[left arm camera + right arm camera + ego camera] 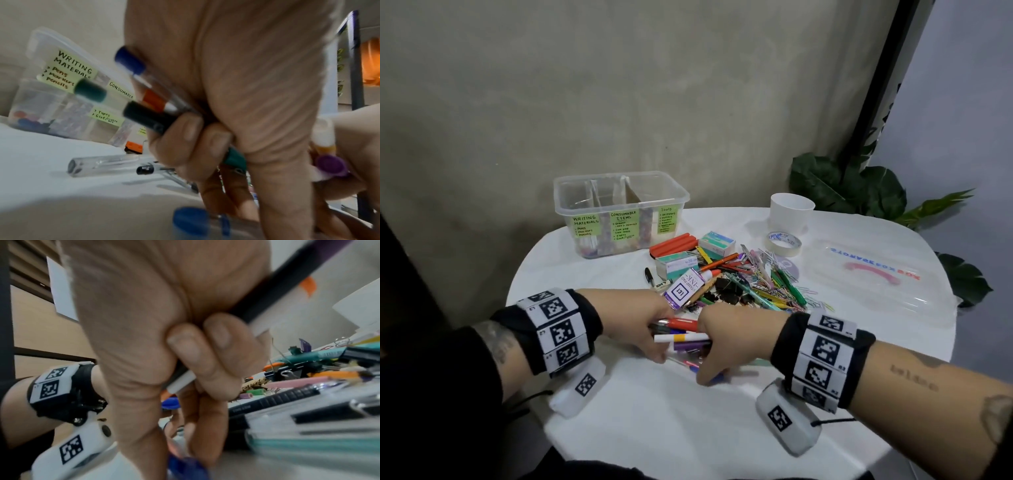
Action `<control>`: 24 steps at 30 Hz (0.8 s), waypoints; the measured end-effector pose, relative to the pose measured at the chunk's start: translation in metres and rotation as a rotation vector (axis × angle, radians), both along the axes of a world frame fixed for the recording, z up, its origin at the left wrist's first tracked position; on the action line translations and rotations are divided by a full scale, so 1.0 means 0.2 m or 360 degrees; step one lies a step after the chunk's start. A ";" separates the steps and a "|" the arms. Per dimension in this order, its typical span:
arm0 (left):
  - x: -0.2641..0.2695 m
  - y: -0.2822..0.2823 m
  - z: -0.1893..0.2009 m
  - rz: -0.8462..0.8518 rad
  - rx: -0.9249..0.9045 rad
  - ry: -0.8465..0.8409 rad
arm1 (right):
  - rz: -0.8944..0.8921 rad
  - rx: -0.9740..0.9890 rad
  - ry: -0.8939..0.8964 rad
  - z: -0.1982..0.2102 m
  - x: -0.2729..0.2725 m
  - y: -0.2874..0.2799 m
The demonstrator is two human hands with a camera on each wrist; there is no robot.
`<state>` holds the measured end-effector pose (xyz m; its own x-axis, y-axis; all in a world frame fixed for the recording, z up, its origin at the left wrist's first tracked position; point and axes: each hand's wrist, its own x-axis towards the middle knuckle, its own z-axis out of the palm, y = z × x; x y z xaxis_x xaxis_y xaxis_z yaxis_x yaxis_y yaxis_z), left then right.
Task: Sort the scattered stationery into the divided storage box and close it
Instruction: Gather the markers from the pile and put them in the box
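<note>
- left hand (650, 323), lower left of centre in the head view, is wrapped around a bundle of pens and markers (677, 334)
- storage box (619, 212) sits open at the upper left of the white counter (654, 421), with green labels on its front
- right hand (726, 339) meets the same bundle from the right, fingers curled around a white marker (180, 382)
- loose stationery pile (736, 281) is mid-frame, just behind both hands
- clear lid (873, 274) lies flat on the far right
</note>
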<state>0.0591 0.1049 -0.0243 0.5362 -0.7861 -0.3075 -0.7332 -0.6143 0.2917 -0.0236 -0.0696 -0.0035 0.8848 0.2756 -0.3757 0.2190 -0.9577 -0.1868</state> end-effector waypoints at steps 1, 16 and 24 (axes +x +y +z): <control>0.00 0.00 0.00 0.0001 0.0020 0.0015 | -0.0001 -0.0011 -0.0037 -0.01 0.00 0.00; 0.10 0.04 0.23 0.0623 -0.0896 0.0442 | -0.0354 0.1365 -0.0446 0.32 0.29 -0.05; 0.27 0.14 0.13 0.0830 -0.0289 -0.0250 | -0.0448 0.0883 -0.0487 0.16 0.51 -0.08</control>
